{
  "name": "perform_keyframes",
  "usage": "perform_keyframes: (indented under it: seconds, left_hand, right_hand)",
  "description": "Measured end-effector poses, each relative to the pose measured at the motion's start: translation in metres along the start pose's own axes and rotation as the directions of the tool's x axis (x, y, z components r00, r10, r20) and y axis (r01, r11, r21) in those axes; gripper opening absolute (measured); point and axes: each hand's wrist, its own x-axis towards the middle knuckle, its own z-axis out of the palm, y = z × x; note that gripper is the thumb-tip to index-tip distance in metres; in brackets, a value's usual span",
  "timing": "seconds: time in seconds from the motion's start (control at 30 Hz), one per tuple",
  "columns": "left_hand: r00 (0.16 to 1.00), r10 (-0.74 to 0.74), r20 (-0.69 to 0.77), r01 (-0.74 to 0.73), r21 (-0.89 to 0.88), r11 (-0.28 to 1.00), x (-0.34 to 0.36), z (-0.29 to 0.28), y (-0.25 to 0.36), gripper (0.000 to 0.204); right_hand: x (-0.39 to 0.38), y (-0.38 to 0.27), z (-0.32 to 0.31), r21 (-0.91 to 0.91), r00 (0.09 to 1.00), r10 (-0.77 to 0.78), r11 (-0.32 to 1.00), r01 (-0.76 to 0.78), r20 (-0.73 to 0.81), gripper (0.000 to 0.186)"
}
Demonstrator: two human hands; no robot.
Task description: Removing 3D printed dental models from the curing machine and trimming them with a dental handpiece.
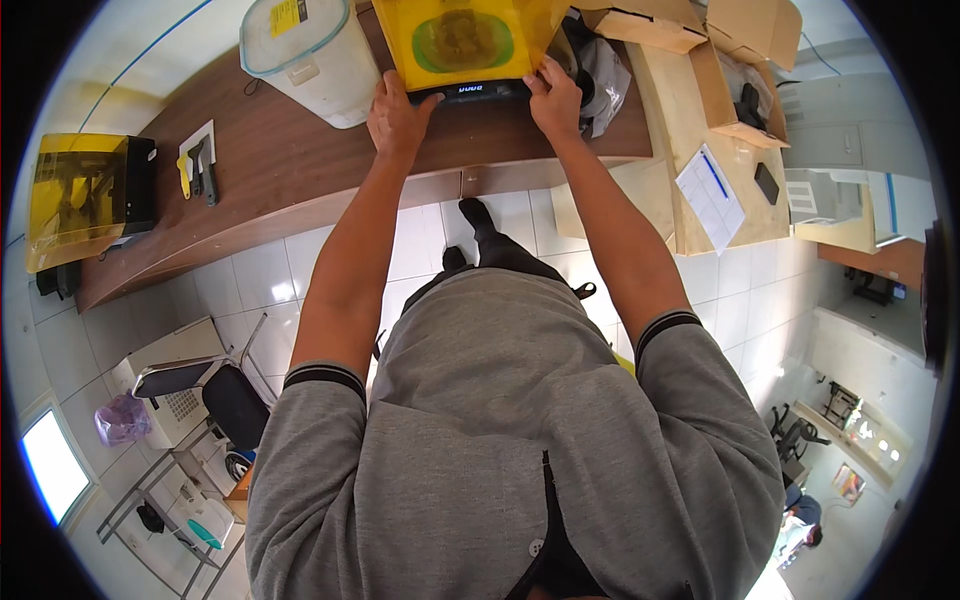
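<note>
In front of me on the brown table stands a machine with a see-through yellow cover [395, 30] over a black base [485, 92] with a small lit display. Through the cover a round green plate [428, 50] shows, with a brownish lump on it that I cannot make out. My left hand [398, 115] grips the base's left front corner, thumb along the front and fingers up the side. At the right front corner my right hand [553, 98] holds the lower edge, its fingers bent round the corner.
A white lidded plastic bin [320, 80] stands left of the machine. Further left are scrapers [208, 175] and another yellow-covered machine [75, 200]. Open cardboard boxes [715, 80], a paper sheet with a pen [711, 198] and a dark phone-like slab [766, 183] are at right. A chair [225, 395] stands behind left.
</note>
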Motion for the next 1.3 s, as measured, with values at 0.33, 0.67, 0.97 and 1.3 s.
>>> perform_keyframes:
  seconds: [0.33,0.67,0.97,1.3]
  left_hand:
    - [0.991,0.119,-0.052,-0.121,-0.030,0.992,-0.003,0.009,-0.023,0.072]
    - [0.998,0.063,0.000,-0.062,-0.215,0.975,-0.020,0.012,-0.020,0.092]
    - [0.986,0.109,-0.123,-0.147,-0.362,0.921,-0.059,0.033,-0.031,0.079]
    - [0.978,0.059,-0.200,-0.107,-0.240,0.965,-0.062,0.025,-0.018,0.071]
  right_hand:
    - [0.004,-0.001,0.004,0.016,0.999,-0.041,0.999,0.041,-0.026,0.044]
    - [0.006,0.004,0.003,0.014,1.000,-0.009,1.000,0.009,-0.022,0.045]
    - [-0.018,0.013,0.007,0.171,0.998,-0.060,0.983,0.059,-0.003,0.042]
    - [-0.024,0.030,0.020,0.092,0.987,-0.125,0.987,0.134,-0.097,0.047]
